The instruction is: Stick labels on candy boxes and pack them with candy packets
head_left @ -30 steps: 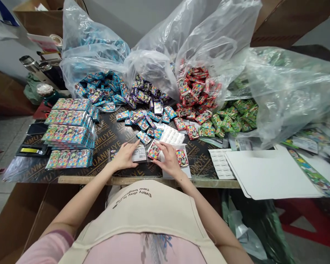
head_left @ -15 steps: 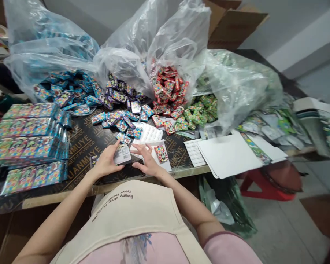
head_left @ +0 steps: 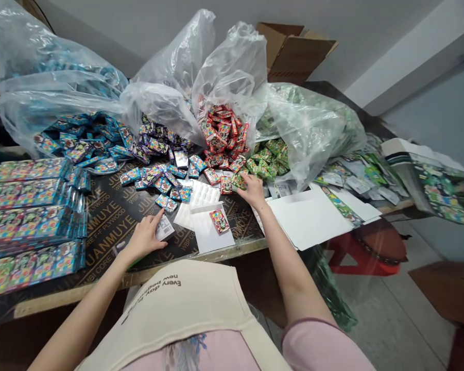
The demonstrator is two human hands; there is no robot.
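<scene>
My left hand (head_left: 144, 236) rests on the table with thumb and forefinger around a small box with a barcode label (head_left: 164, 229). Stretched out to the right, my right hand (head_left: 252, 191) has its fingertips on a small green box (head_left: 238, 181) at the front of the green pile (head_left: 270, 157). Between the hands, a red patterned box (head_left: 220, 221) lies on a white card (head_left: 204, 238). White sheets with rows of small marks (head_left: 203, 196) are partly under that card. Loose blue and purple boxes (head_left: 162, 184) lie just beyond my left hand.
Plastic bags spill blue (head_left: 96, 136), purple (head_left: 158, 136) and red boxes (head_left: 224, 131) along the back. Wrapped multi-packs (head_left: 31, 221) are stacked at left. White cards (head_left: 301, 219) overhang the front edge at right, above a red stool (head_left: 365, 250). A carton (head_left: 297, 54) stands behind.
My right hand has left the barcode box and moved right and away from me to the green boxes. My left hand stays at the barcode box. The view has shifted slightly.
</scene>
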